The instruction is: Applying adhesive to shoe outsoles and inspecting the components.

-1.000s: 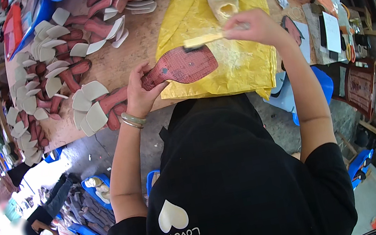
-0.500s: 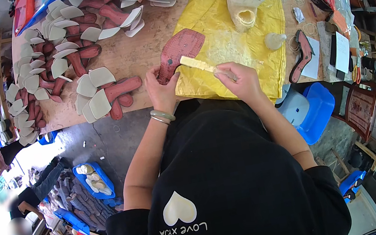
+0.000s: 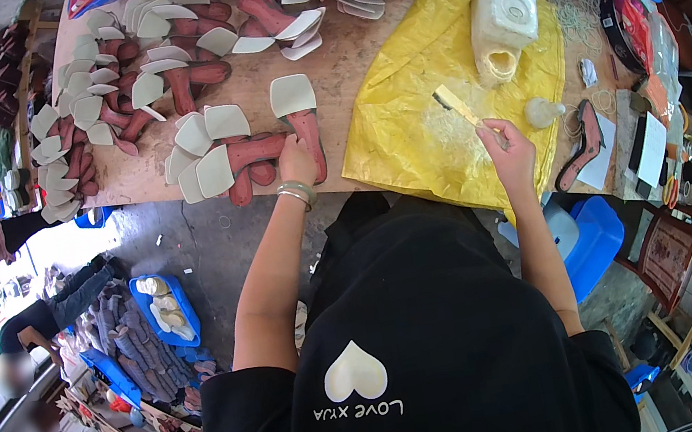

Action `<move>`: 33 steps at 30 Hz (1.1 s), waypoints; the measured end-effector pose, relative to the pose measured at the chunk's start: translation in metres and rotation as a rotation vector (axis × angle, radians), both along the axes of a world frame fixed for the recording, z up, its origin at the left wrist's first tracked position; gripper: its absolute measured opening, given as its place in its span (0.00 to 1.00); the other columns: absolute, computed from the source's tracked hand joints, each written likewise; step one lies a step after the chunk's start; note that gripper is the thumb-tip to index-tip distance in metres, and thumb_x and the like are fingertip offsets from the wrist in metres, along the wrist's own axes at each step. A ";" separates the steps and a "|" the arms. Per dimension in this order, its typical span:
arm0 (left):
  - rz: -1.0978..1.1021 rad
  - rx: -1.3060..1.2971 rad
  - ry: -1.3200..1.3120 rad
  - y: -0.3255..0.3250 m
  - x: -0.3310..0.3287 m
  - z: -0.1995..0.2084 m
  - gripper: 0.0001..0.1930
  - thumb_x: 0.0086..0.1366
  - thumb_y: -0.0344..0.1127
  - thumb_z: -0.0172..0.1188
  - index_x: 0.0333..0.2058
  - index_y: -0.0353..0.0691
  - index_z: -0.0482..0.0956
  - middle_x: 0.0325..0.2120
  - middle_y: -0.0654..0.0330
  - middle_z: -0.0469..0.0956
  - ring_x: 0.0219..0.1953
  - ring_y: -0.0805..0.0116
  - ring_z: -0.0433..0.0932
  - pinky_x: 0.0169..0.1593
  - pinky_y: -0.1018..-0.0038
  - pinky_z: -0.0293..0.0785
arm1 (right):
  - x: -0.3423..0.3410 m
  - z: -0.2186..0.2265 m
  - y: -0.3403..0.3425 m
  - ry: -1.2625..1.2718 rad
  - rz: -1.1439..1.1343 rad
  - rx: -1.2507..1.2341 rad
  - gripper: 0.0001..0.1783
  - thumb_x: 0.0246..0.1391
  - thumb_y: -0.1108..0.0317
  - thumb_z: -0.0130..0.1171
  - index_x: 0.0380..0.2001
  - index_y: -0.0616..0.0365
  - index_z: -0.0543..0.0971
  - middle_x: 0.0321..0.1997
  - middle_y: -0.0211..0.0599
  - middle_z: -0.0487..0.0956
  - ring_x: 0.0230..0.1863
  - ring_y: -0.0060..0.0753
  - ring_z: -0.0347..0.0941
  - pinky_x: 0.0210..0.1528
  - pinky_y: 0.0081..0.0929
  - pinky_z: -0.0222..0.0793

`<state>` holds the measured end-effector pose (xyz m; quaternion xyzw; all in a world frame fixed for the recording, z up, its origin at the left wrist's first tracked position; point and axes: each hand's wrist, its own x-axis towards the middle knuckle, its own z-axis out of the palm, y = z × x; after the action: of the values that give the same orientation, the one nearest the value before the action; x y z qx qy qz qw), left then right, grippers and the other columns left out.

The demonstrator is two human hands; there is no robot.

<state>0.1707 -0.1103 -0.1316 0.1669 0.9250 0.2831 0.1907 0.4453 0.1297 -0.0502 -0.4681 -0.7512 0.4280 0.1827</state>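
Observation:
My left hand (image 3: pixel 297 164) is at the table's front edge, fingers closed on the narrow red part of a shoe insole (image 3: pixel 306 130). That insole has a pale forepart pointing away from me. Just left of it lies a small heap of similar insoles (image 3: pixel 255 149), red with pale foreparts. My right hand (image 3: pixel 511 152) grips a flat, pale-handled brush (image 3: pixel 458 106), its dark tip toward the far left. The brush is over a yellow plastic sheet (image 3: pixel 387 107) smeared with whitish residue. Farther back on the sheet stands a white plastic container (image 3: pixel 495 60) with a cut, crusted opening.
Many more insoles (image 3: pixel 174 52) are piled at the far left. A small translucent bottle (image 3: pixel 542 112) stands right of my brush. Near the right edge lies a dark-red sole-shaped piece (image 3: pixel 579 147) on paper. Blue bins (image 3: pixel 591 242) sit below the table; people are at left.
My left hand has moved left from the yellow sheet to beside the small heap, where it holds a pale-fronted insole. My right hand and brush have shifted right, away from the insole.

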 end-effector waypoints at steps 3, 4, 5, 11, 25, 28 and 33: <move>-0.030 -0.134 -0.057 0.001 -0.010 -0.012 0.10 0.64 0.32 0.47 0.39 0.32 0.72 0.34 0.37 0.75 0.41 0.40 0.74 0.43 0.53 0.70 | -0.004 0.000 -0.003 0.042 0.016 0.012 0.14 0.50 0.63 0.66 0.37 0.59 0.81 0.26 0.31 0.79 0.28 0.16 0.70 0.33 0.17 0.67; -0.073 -0.140 -0.018 -0.005 -0.012 -0.026 0.10 0.63 0.30 0.47 0.40 0.32 0.71 0.36 0.37 0.75 0.42 0.40 0.74 0.44 0.53 0.70 | -0.006 0.000 -0.002 0.045 0.026 0.011 0.14 0.50 0.63 0.66 0.37 0.59 0.81 0.26 0.31 0.79 0.28 0.16 0.70 0.33 0.17 0.67; -0.123 -0.149 0.018 -0.008 -0.013 -0.033 0.10 0.62 0.28 0.46 0.41 0.31 0.70 0.37 0.37 0.74 0.43 0.40 0.73 0.45 0.53 0.70 | -0.005 0.000 -0.001 0.047 0.012 -0.011 0.13 0.50 0.64 0.66 0.37 0.60 0.81 0.26 0.30 0.79 0.28 0.15 0.70 0.33 0.16 0.67; -0.233 -0.348 0.284 -0.004 -0.015 -0.035 0.08 0.59 0.26 0.48 0.38 0.31 0.70 0.36 0.44 0.75 0.42 0.47 0.76 0.44 0.60 0.74 | -0.010 0.004 0.005 0.028 -0.028 -0.065 0.13 0.50 0.65 0.66 0.37 0.61 0.81 0.26 0.26 0.78 0.28 0.13 0.68 0.32 0.14 0.64; -1.153 -0.439 0.993 0.147 -0.271 0.032 0.23 0.59 0.29 0.50 0.55 0.46 0.67 0.53 0.62 0.68 0.57 0.61 0.66 0.57 0.63 0.65 | -0.007 0.006 0.006 -0.012 -0.144 -0.028 0.11 0.50 0.69 0.66 0.37 0.62 0.80 0.28 0.26 0.78 0.29 0.13 0.69 0.33 0.13 0.65; -1.253 -0.600 0.889 0.162 -0.277 0.020 0.25 0.59 0.30 0.51 0.57 0.48 0.65 0.54 0.64 0.67 0.59 0.65 0.64 0.61 0.64 0.61 | 0.004 0.003 0.003 0.028 -0.219 -0.089 0.11 0.50 0.70 0.65 0.38 0.62 0.80 0.30 0.27 0.79 0.31 0.14 0.70 0.35 0.14 0.65; -1.331 -0.601 0.874 0.175 -0.277 0.042 0.22 0.55 0.30 0.56 0.50 0.44 0.68 0.46 0.62 0.71 0.53 0.63 0.67 0.59 0.68 0.62 | 0.008 0.002 0.005 -0.035 -0.234 -0.062 0.11 0.51 0.71 0.64 0.38 0.62 0.80 0.32 0.28 0.79 0.33 0.14 0.70 0.38 0.14 0.66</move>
<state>-0.1067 0.0646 -0.0901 0.7125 0.6606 -0.2358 -0.0207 0.4533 0.1351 -0.0484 -0.5655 -0.6809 0.4185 0.2036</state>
